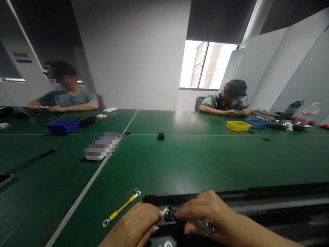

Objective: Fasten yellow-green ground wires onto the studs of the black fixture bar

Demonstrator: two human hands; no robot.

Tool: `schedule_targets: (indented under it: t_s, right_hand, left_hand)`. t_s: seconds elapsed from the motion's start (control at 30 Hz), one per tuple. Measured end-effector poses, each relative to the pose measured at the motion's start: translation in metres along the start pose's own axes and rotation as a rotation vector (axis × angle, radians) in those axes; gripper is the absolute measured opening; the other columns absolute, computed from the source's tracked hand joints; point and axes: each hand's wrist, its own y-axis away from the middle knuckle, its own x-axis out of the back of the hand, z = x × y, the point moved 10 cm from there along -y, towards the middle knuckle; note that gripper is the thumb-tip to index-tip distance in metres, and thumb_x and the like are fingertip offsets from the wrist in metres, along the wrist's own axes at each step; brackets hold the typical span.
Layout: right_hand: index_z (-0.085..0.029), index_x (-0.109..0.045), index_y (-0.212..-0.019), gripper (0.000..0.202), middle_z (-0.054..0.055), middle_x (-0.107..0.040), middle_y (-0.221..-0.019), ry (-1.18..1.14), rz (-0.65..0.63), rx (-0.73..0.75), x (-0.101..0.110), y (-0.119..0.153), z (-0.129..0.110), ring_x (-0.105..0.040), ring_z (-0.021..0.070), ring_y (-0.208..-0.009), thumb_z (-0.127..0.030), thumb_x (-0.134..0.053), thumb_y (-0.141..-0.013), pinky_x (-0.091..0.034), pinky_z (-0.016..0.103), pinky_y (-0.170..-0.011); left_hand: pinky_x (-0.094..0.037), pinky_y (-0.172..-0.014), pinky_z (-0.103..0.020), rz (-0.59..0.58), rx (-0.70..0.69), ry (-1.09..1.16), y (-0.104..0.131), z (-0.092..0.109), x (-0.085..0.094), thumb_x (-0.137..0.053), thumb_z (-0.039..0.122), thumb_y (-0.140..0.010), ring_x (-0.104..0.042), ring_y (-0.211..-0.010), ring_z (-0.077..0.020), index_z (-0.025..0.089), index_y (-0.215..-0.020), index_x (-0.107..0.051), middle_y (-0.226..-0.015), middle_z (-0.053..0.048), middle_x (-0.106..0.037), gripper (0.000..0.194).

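Note:
A long black metal housing (241, 202) lies along the front right of the table. Over its left end, my left hand (140, 223) has its fingers pressed together beside a small round terminal (167, 212); what they pinch is too small to name. My right hand (205, 209) is closed around a silver wrench (207, 224), its fingertips touching the right side of the dark fitting at the terminal. Left of the housing, a yellow cable (123, 207) with ring lugs at both ends rests on the green table, a small brass nut (136, 189) by its upper end.
On the green table (190, 164) are a white device (101, 147), a small black block (160, 136), a blue bin (63, 126), a yellow tray (238, 126) and a blue tray (255, 124). Two people sit at the far side.

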Motion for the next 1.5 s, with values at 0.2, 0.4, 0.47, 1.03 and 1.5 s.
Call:
schedule_targets:
  t_s: [0.2,0.4,0.47,1.03,1.5]
  right_hand:
    - [-0.017,-0.064,-0.112,0.029,0.006,-0.071,-0.094,0.004,0.003,0.04,-0.001,-0.001,-0.001,-0.067,0.0155,-0.084,-0.037,-0.055,-0.092,-0.046,0.023,-0.073]
    - [-0.017,-0.065,-0.112,0.03,0.006,-0.071,-0.094,0.026,0.021,0.058,-0.001,-0.002,-0.003,-0.067,0.0169,-0.083,-0.038,-0.056,-0.091,-0.046,0.024,-0.07]
    - [-0.017,-0.065,-0.111,0.031,0.006,-0.072,-0.093,0.034,0.021,0.065,-0.001,-0.002,-0.004,-0.068,0.0171,-0.082,-0.039,-0.056,-0.091,-0.046,0.024,-0.069]
    - [-0.019,-0.064,-0.115,0.031,0.006,-0.07,-0.1,-0.012,-0.002,0.019,0.002,-0.002,-0.003,-0.066,0.0158,-0.088,-0.037,-0.056,-0.091,-0.044,0.023,-0.074]
    - [-0.021,-0.062,-0.116,0.028,0.005,-0.069,-0.105,0.044,-0.021,-0.025,0.004,0.0,-0.006,-0.065,0.0153,-0.092,-0.035,-0.051,-0.094,-0.044,0.025,-0.077]
  left_hand:
    - [-0.054,-0.082,-0.025,0.012,-0.005,-0.017,0.0,0.001,0.001,-0.031,0.026,-0.101,-0.065,-0.089,-0.0177,0.019,-0.115,-0.053,-0.098,-0.006,-0.067,0.027]
    - [-0.055,-0.079,-0.024,0.031,-0.026,-0.024,-0.006,0.01,0.011,-0.031,0.027,-0.102,-0.067,-0.085,-0.0173,0.018,-0.11,-0.055,-0.093,-0.006,-0.069,0.026]
    - [-0.054,-0.082,-0.024,-0.023,0.015,-0.028,-0.009,0.01,0.01,-0.035,0.025,-0.101,-0.067,-0.088,-0.0172,0.018,-0.11,-0.055,-0.095,-0.006,-0.069,0.023]
    - [-0.054,-0.082,-0.026,-0.01,0.005,-0.006,-0.002,0.003,0.002,-0.033,0.024,-0.1,-0.065,-0.089,-0.0181,0.019,-0.115,-0.053,-0.098,-0.007,-0.068,0.025]
    - [-0.053,-0.083,-0.026,-0.031,0.029,0.009,0.0,0.002,0.0,-0.033,0.022,-0.099,-0.064,-0.091,-0.0181,0.019,-0.114,-0.053,-0.099,-0.007,-0.067,0.025]
